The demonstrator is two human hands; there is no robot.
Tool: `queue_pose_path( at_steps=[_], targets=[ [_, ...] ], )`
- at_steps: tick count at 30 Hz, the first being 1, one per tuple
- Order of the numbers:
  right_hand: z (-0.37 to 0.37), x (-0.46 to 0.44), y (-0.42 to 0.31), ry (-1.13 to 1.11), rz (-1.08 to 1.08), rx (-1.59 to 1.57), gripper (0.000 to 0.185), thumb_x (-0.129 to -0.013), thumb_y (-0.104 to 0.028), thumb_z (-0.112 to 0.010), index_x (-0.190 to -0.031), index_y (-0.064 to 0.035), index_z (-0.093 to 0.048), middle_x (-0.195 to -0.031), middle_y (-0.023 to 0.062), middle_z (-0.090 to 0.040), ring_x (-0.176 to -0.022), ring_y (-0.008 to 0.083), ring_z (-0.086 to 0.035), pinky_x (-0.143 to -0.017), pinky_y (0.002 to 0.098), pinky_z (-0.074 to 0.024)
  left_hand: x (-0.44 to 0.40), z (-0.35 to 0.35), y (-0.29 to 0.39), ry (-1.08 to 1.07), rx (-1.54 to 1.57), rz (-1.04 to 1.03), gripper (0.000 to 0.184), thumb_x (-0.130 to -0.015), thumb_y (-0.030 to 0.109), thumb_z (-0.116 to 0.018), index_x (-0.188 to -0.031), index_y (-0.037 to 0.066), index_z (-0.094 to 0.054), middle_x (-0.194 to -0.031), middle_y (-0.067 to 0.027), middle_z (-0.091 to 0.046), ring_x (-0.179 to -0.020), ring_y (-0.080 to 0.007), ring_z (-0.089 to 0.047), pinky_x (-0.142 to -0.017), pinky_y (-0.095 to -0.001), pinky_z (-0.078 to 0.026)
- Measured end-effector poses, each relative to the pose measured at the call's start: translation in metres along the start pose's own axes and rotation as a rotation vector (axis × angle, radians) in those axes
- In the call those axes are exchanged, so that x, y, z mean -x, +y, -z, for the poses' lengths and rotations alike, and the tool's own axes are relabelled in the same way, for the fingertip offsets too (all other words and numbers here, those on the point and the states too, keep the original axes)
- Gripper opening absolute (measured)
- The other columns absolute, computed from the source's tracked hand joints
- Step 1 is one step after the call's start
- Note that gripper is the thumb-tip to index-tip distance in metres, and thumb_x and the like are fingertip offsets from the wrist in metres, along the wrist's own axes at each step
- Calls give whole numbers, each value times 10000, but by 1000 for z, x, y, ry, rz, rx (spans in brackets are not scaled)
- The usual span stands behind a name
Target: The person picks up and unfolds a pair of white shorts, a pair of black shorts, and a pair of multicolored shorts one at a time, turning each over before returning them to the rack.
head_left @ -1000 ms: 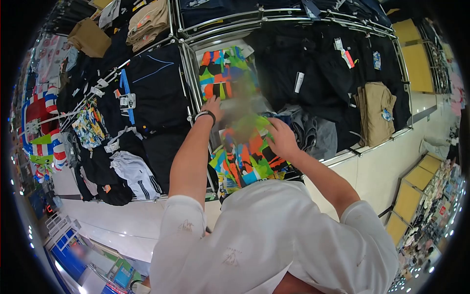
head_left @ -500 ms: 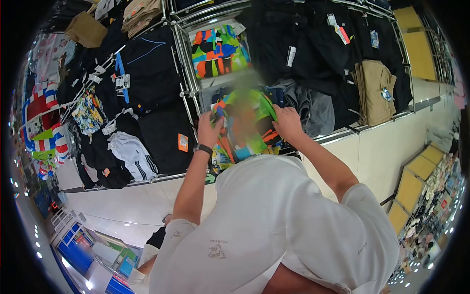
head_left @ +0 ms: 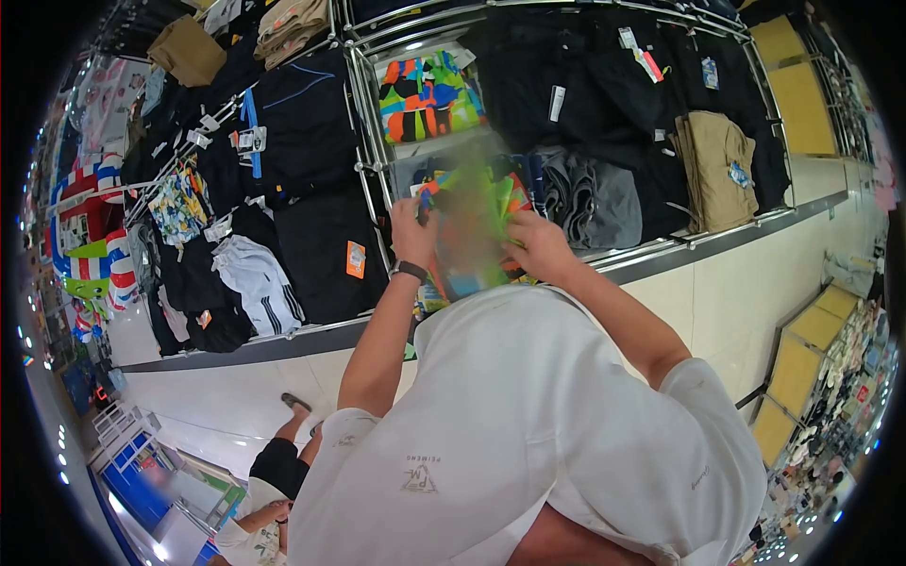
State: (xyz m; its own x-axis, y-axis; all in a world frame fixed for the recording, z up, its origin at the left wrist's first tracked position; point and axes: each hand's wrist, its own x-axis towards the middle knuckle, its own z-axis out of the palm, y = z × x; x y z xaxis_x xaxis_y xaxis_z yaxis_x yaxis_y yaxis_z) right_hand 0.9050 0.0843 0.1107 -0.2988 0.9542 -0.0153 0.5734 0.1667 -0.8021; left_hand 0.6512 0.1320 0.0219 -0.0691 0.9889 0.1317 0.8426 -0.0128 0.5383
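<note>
In front of my body, a brightly patterned garment (head_left: pixel 498 196) in green, orange and blue lies over the front of the display. A blurred patch covers its middle, so its exact kind is hidden. My left hand (head_left: pixel 413 233), with a dark band on the wrist, grips the garment's left side with curled fingers. At the opposite side, my right hand (head_left: pixel 543 247) has its fingers closed on the edge of the fabric. Just beyond lies a similarly patterned folded garment (head_left: pixel 429 99). Rolled grey clothing (head_left: pixel 604 203) sits to the right of my right hand.
Metal rails (head_left: pixel 357 104) divide the display. Black clothes (head_left: pixel 326 250) and white striped shorts (head_left: pixel 255 283) lie left; folded khaki trousers (head_left: pixel 719 174) lie right. Behind at lower left is another person (head_left: pixel 274 472) on the pale floor (head_left: pixel 651 302).
My right hand has moved inward and slightly down, drawing the garment's right edge toward the left. My left hand has shifted slightly right. More of the person at lower left shows.
</note>
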Motion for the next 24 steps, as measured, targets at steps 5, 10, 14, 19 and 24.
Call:
queue_pose_path(
  at_steps=[5,10,14,19,24],
  targets=[
    [-12,-21,-23,-44,454,83,422,-885,-133,-539,-1292,-21,-535,-1369,187,-500,-1077,313,-616,-881,353,-530,39,-11,-30,-269,341,317,444,-857,282,-709,-1134,-37,-574,-1110,-143,-587,-930,-194,-602,-763,-312,-489],
    [-24,-39,-51,-338,130,-451,455,-888,-301,-610,-1249,-26,-582,-1435,206,-419,-1364,367,-361,-1120,430,-284,77,-8,-65,-240,837,714,442,-979,334,-547,-1261,-5,-520,-1159,-122,-607,-1051,-216,-603,-919,-323,-475],
    [-5,-52,-88,-488,-54,-615,638,-945,-265,-528,-1503,-77,-283,-1473,193,-381,-1366,340,-356,-1125,414,-277,97,7,-92,-434,1526,895,471,-1019,376,-451,-1375,68,-458,-1279,-122,-575,-1154,-239,-571,-960,-358,-477],
    [-4,-44,-50,-447,-315,-1086,481,-939,-138,-555,-1396,-61,-429,-1280,130,-557,-1149,225,-554,-958,359,-457,87,95,-2,-662,1833,1156,681,-956,624,-377,-1462,169,-373,-1425,-90,-485,-1234,-294,-534,-1049,-456,-433],
    [35,-52,-57,-218,-618,-1376,355,-933,-61,-528,-1288,-45,-528,-1064,61,-652,-931,156,-656,-802,310,-548,112,73,-20,-799,1786,1315,716,-938,657,-377,-1444,150,-404,-1403,-126,-500,-1232,-345,-531,-1062,-489,-408]
  ],
)
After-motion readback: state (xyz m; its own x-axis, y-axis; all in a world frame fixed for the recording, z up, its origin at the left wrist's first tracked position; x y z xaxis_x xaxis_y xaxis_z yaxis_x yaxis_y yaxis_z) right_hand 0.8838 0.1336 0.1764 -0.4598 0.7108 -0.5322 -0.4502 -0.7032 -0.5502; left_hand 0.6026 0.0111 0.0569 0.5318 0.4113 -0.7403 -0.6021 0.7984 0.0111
